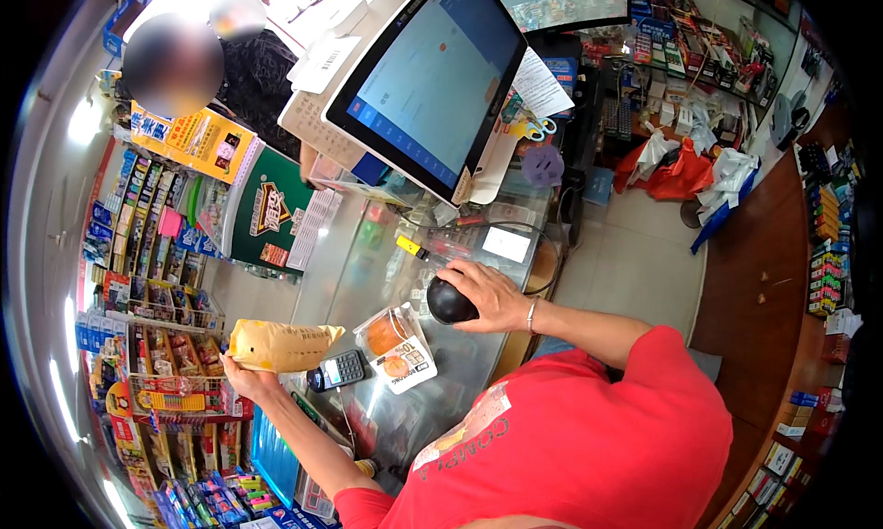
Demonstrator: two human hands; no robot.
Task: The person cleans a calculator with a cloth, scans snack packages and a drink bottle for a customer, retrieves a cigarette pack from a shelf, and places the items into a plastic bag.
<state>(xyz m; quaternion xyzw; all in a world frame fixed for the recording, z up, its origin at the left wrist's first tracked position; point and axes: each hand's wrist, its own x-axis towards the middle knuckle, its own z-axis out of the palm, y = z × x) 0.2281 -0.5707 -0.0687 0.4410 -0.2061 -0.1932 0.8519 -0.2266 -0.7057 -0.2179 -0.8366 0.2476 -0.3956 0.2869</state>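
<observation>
My left hand grips the near end of a yellow soft pack, which looks like paper tissues, holding it up at the left of the glass counter. My right hand is wrapped round a black round-headed scanner over the counter's middle; the fingers lie over its top and side. Between my hands, a bread bun in a clear and white bag lies on the counter. Beside it sits a small dark keypad device with a lit screen. A yellow and black highlighter-like stick lies beyond the scanner.
A large monitor stands on the counter ahead. Behind it, a person in dark clothes is at the far side. Scissors lie right of the monitor. A black cable loops near my right hand. Goods racks line the left.
</observation>
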